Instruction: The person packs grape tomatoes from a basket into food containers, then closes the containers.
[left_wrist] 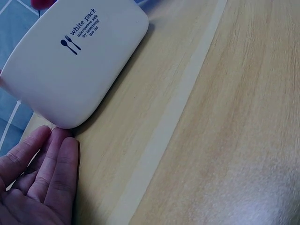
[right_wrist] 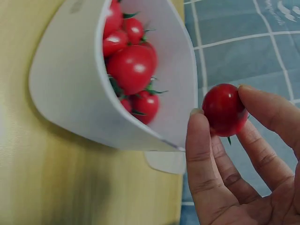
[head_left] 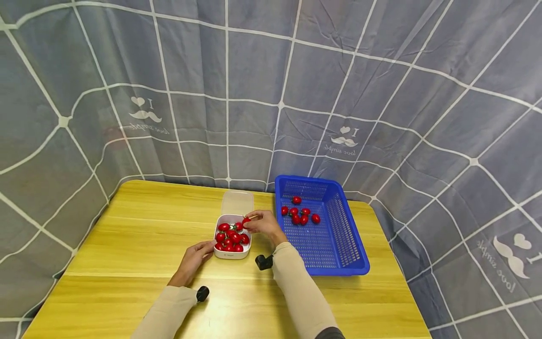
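My right hand (head_left: 263, 225) pinches a red cherry tomato (right_wrist: 225, 110) between thumb and fingertips, at the right back rim of a white plastic food box (left_wrist: 77, 61). Several cherry tomatoes (right_wrist: 133, 68) with green stems lie piled inside the box. On the box's left side, my left hand (head_left: 195, 256) rests close to the tabletop. In the left wrist view its fingers are nearly straight, fingertips right at the box's lower corner. Printed on the front wall are "white pack" and a small fork and spoon.
A blue plastic basket (head_left: 338, 270) stands to the right, with several cherry tomatoes (head_left: 304, 220) toward its back left. Behind the box lies a pale translucent lid (head_left: 237, 202). Beyond the wooden table (head_left: 148, 226) hangs a grey checked curtain (head_left: 254, 122).
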Available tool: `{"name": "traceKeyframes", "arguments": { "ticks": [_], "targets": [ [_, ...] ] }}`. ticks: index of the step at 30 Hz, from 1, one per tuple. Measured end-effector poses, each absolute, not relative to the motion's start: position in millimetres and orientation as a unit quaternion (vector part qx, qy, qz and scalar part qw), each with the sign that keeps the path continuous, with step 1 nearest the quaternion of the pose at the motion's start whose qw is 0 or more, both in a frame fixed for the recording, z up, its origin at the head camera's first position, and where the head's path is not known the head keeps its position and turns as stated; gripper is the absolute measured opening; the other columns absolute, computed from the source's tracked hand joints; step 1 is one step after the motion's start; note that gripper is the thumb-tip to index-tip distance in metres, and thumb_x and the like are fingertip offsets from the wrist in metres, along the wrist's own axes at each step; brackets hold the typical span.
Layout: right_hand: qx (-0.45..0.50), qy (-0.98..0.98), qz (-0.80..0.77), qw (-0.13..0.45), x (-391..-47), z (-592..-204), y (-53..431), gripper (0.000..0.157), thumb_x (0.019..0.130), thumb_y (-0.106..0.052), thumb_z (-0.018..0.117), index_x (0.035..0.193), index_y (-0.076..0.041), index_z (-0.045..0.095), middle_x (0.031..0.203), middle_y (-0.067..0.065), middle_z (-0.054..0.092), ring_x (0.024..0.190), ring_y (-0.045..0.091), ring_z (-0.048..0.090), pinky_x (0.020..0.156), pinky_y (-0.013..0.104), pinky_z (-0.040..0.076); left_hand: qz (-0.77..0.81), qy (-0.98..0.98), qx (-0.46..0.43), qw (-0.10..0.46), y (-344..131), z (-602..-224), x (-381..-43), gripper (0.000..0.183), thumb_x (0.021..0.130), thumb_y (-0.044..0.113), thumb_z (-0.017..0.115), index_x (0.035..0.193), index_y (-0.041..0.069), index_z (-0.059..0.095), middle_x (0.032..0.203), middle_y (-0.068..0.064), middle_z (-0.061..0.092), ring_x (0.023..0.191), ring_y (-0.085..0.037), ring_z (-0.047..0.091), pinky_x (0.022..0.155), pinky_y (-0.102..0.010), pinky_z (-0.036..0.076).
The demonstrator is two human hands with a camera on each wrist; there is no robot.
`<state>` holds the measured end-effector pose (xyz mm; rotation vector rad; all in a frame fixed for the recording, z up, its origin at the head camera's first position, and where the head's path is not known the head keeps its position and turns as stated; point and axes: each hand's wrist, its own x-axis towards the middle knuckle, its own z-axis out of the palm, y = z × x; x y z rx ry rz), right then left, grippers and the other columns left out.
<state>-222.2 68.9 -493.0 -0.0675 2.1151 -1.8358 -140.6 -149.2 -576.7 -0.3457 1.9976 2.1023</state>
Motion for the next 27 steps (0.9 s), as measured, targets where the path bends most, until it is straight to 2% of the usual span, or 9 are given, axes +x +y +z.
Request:
{"name": "traceKeyframes", "arguments": {
  "ticks": [4,8,18,27],
  "targets": [
    [-0.012,0.755,-0.636,0.160,-222.7,-501.3,68.3,0.030,0.079,0.013,0.069,0.108,0.016,0.062,0.072,0.005,0.065,0.055,0.011,0.060,0.066,0.040,0.062,0.712,0.683,-0.119,0.113,-148.7,-577.1,-141.0,0.060,0.096,0.037,0.059,0.131,-0.011,0.050,0.135,-0.024,0.049,0.118,-0.021,0.053,0.103,-0.030,0.047],
    [-0.006,0.765,-0.627,0.145,-222.2,-504.5,68.2,0.030,0.078,0.012,0.070,0.107,0.015,0.063,0.072,0.007,0.064,0.055,0.012,0.060,0.061,0.035,0.062,0.712,0.683,-0.117,0.114,-148.2,-577.1,-141.1,0.060,0.097,0.037,0.058,0.132,-0.012,0.049,0.136,-0.025,0.048,0.119,-0.022,0.052,0.103,-0.030,0.046],
    [0.002,0.774,-0.622,0.118,-221.2,-505.1,70.6,0.034,0.078,0.012,0.068,0.111,0.013,0.062,0.082,0.007,0.055,0.060,0.014,0.057,0.070,0.045,0.062,0.711,0.685,-0.112,0.114,-147.5,-575.8,-141.0,0.060,0.098,0.036,0.057,0.133,-0.012,0.048,0.138,-0.026,0.047,0.120,-0.024,0.052,0.104,-0.031,0.045],
    [-0.025,0.746,-0.660,0.091,-224.0,-478.9,88.3,0.031,0.085,0.003,0.066,0.114,0.014,0.060,0.089,0.012,0.064,0.069,0.018,0.063,0.066,0.033,0.062,0.712,0.683,-0.117,0.113,-148.0,-576.1,-141.2,0.061,0.097,0.037,0.058,0.133,-0.012,0.048,0.137,-0.027,0.047,0.121,-0.025,0.052,0.105,-0.032,0.045]
  ]
}}
